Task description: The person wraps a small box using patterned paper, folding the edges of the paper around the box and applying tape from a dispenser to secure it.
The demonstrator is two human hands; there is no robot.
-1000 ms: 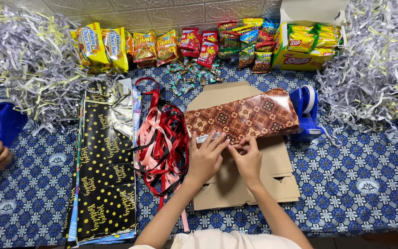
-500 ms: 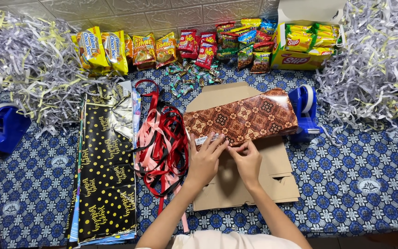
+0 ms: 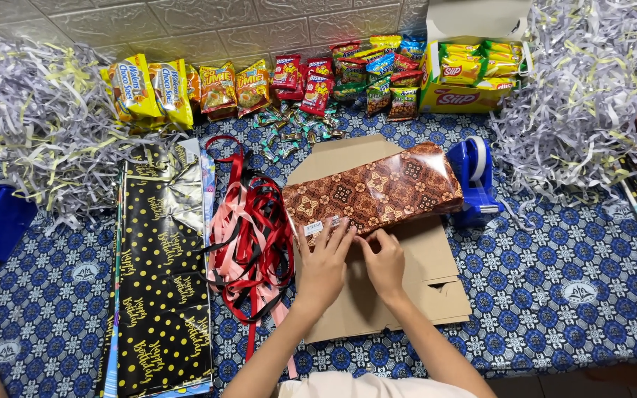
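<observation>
Here, the left hand (image 3: 324, 259) lay flat with its fingers spread, pressing on the near edge of a long box wrapped in brown patterned paper (image 3: 374, 189). The right hand (image 3: 383, 259) sat just beside it, fingers curled and fingertips pinching at the same near edge; neither hand was closed around the box. So the box lay just beyond both hands, on the far side of them, resting on a flattened piece of cardboard (image 3: 414, 295). Its long axis ran left to right, with the right end tilted toward the far side. At that right end it met a blue tape dispenser (image 3: 472, 180). A tangle of red and pink ribbons (image 3: 252, 236) lay just left of the box. Bare cardboard and blue patterned tablecloth (image 3: 569, 280) lay to the near right.
</observation>
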